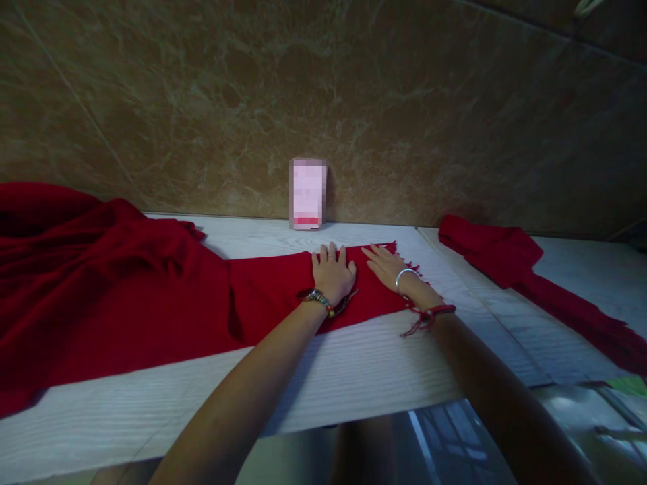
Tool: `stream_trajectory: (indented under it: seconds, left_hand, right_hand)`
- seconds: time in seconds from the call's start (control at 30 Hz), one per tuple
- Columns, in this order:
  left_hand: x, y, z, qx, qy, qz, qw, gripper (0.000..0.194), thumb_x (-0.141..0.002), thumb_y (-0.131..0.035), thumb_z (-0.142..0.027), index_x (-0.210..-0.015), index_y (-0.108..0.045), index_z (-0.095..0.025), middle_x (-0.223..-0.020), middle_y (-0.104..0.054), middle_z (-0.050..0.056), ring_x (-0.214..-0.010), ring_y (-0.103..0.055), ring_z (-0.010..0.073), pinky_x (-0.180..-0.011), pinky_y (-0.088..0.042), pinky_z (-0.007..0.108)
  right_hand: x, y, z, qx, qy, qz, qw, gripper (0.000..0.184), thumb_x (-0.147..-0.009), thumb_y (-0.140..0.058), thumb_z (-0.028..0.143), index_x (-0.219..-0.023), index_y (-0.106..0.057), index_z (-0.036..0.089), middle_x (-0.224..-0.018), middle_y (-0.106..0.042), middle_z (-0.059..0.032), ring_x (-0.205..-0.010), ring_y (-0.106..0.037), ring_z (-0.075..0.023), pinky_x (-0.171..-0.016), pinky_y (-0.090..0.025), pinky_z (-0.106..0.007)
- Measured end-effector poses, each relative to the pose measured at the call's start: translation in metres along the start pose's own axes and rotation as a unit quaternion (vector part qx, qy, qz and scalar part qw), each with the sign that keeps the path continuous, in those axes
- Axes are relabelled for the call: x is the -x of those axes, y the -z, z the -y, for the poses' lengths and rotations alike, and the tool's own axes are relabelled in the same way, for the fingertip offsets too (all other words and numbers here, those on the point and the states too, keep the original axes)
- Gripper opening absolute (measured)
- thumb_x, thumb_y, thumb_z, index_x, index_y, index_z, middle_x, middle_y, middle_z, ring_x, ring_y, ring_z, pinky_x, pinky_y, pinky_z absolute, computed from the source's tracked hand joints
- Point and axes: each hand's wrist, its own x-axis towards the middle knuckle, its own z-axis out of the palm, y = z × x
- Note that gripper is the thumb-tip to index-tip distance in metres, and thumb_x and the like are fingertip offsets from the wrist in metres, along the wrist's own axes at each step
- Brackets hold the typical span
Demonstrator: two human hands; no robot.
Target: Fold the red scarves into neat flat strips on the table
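Note:
A long red fringed scarf lies across the pale wooden table, bunched up at the left and flat at its right end. My left hand rests flat on the flat end, fingers stretched out, a beaded bracelet on the wrist. My right hand lies flat beside it, nearer the fringed edge, fingers spread, with a silver bangle and a red string on the wrist. Neither hand holds anything.
A second red scarf lies on the table at the right, running toward the near right edge. A small pink card stands against the brown marble wall at the back. The table's near edge runs below my forearms.

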Motion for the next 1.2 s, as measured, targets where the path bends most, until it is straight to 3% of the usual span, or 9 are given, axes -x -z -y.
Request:
stream_trajectory:
  seconds: [0.17, 0.3, 0.43, 0.57, 0.73, 0.87, 1.0, 1.13, 1.2]
  left_hand:
    - [0.0, 0.0, 0.004, 0.006, -0.001, -0.006, 1.0, 0.055, -0.095, -0.026, -0.04, -0.144, -0.035, -0.016, -0.153, -0.026, 0.012, -0.141, -0.021, 0.0308, -0.113, -0.021, 0.051]
    - [0.0, 0.0, 0.004, 0.026, -0.051, -0.036, 0.998, 0.05, -0.095, -0.031, -0.034, -0.141, -0.038, -0.015, -0.151, -0.033, 0.011, -0.14, -0.027, 0.0274, -0.112, -0.026, 0.049]
    - [-0.007, 0.006, 0.011, 0.043, -0.061, -0.046, 0.996, 0.042, -0.095, -0.034, -0.029, -0.133, -0.046, -0.015, -0.129, -0.057, 0.013, -0.122, -0.051, 0.023, -0.105, -0.035, 0.044]
    - [-0.024, 0.017, 0.026, 0.041, -0.025, -0.03, 0.998, 0.034, -0.093, -0.04, -0.023, -0.12, -0.058, -0.015, -0.12, -0.063, 0.013, -0.113, -0.057, 0.0247, -0.096, -0.044, 0.041]
    - [-0.051, 0.041, 0.036, 0.052, -0.067, 0.023, 0.996, 0.024, -0.087, -0.052, -0.022, -0.104, -0.069, -0.018, -0.103, -0.071, 0.006, -0.096, -0.064, 0.017, -0.085, -0.049, 0.025]
    - [-0.06, 0.047, 0.035, 0.041, -0.072, 0.02, 0.996, 0.027, -0.087, -0.051, -0.021, -0.108, -0.067, -0.019, -0.11, -0.068, 0.006, -0.102, -0.061, 0.017, -0.089, -0.046, 0.025]
    - [-0.048, 0.031, 0.034, 0.019, -0.044, 0.027, 0.999, 0.033, -0.088, -0.049, -0.025, -0.119, -0.06, -0.021, -0.122, -0.061, 0.01, -0.113, -0.056, 0.0242, -0.094, -0.045, 0.038]
    - [-0.023, 0.016, 0.033, 0.004, -0.066, -0.025, 0.997, 0.048, -0.093, -0.042, -0.032, -0.139, -0.04, -0.021, -0.145, -0.04, 0.014, -0.131, -0.039, 0.0275, -0.105, -0.034, 0.047]
    - [-0.012, 0.013, 0.034, -0.008, -0.111, -0.011, 0.994, 0.05, -0.094, -0.039, -0.039, -0.143, -0.035, -0.025, -0.154, -0.025, 0.01, -0.14, -0.025, 0.029, -0.11, -0.024, 0.051]
  right_hand:
    - [0.0, -0.013, -0.03, 0.007, -0.024, -0.022, 0.999, 0.048, -0.095, -0.025, 0.037, -0.14, -0.041, 0.028, -0.147, -0.041, -0.0093, -0.131, -0.043, -0.0269, -0.097, -0.045, -0.054]
    - [0.001, -0.014, -0.046, -0.011, -0.047, -0.02, 0.999, 0.048, -0.094, -0.028, 0.036, -0.138, -0.044, 0.025, -0.142, -0.047, -0.0112, -0.128, -0.047, -0.0274, -0.095, -0.047, -0.053]
    - [0.003, -0.01, -0.05, -0.05, -0.03, -0.043, 0.997, 0.051, -0.091, -0.034, 0.029, -0.14, -0.042, 0.017, -0.141, -0.049, -0.0134, -0.129, -0.046, -0.0248, -0.102, -0.044, -0.048]
    - [0.002, -0.008, -0.046, -0.065, 0.008, -0.076, 0.995, 0.05, -0.09, -0.038, 0.028, -0.139, -0.044, 0.019, -0.134, -0.057, -0.0111, -0.124, -0.051, -0.0229, -0.102, -0.044, -0.046]
    - [0.001, -0.012, -0.041, -0.054, -0.019, -0.062, 0.996, 0.048, -0.091, -0.035, 0.028, -0.137, -0.046, 0.017, -0.136, -0.054, -0.0123, -0.127, -0.049, -0.0249, -0.1, -0.045, -0.046]
    - [0.001, -0.015, -0.045, -0.06, -0.002, -0.067, 0.996, 0.048, -0.091, -0.035, 0.028, -0.137, -0.047, 0.019, -0.136, -0.055, -0.0108, -0.125, -0.05, -0.0245, -0.103, -0.043, -0.046]
    - [-0.001, -0.017, -0.048, -0.063, -0.012, -0.064, 0.996, 0.048, -0.091, -0.035, 0.031, -0.137, -0.046, 0.021, -0.136, -0.054, -0.0097, -0.127, -0.048, -0.0246, -0.104, -0.042, -0.047]
    - [-0.002, -0.013, -0.044, -0.065, -0.019, -0.048, 0.997, 0.049, -0.091, -0.035, 0.031, -0.137, -0.046, 0.017, -0.138, -0.052, -0.0105, -0.129, -0.046, -0.0242, -0.108, -0.038, -0.045]
    - [-0.002, -0.01, -0.041, -0.064, -0.029, -0.036, 0.997, 0.051, -0.091, -0.033, 0.03, -0.138, -0.045, 0.012, -0.139, -0.051, -0.013, -0.13, -0.045, -0.0244, -0.11, -0.035, -0.044]
